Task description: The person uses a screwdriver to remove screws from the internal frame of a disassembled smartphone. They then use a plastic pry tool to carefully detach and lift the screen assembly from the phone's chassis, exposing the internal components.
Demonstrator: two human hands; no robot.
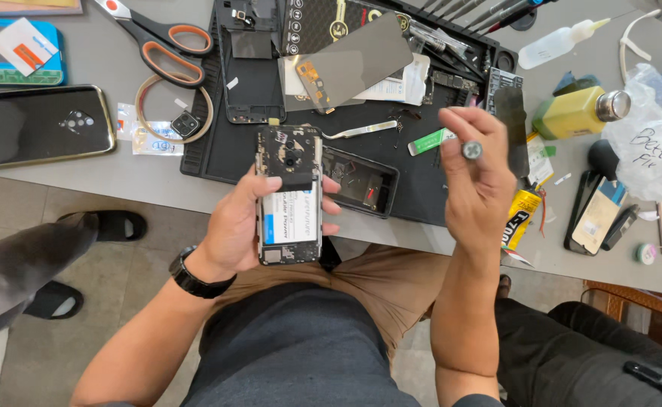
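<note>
Nearest the camera, the right hand [476, 181] is raised at about 3 o'clock, fingers pinched narrowly around a slim tool with a round grey knurled end cap [472, 150]; its tip is hidden, so the kind of tool cannot be told. At centre, the left hand [244, 222], with a black wristwatch [190, 277], is wrapped around an opened smartphone with its back cover off [289, 194], thumb on one long edge and fingers on the other. The white-labelled battery and dark camera board lie exposed, so disassembly appears well begun; battery and board look still seated. Just beyond, at 12 o'clock, a black rubber work mat [218, 151] on the grey table [82, 181] carries a removed black phone frame [252, 71], a dark glass display panel with orange flex cable [353, 60], steel tweezers [361, 130] and a small green tube [430, 141]. Farther, at 11 o'clock, lie orange-handled scissors [167, 45]; at 9 o'clock a glossy black phone back with gold rim [37, 124]; at 2 o'clock a yellow-green bottle with metal cap [580, 111]
</note>
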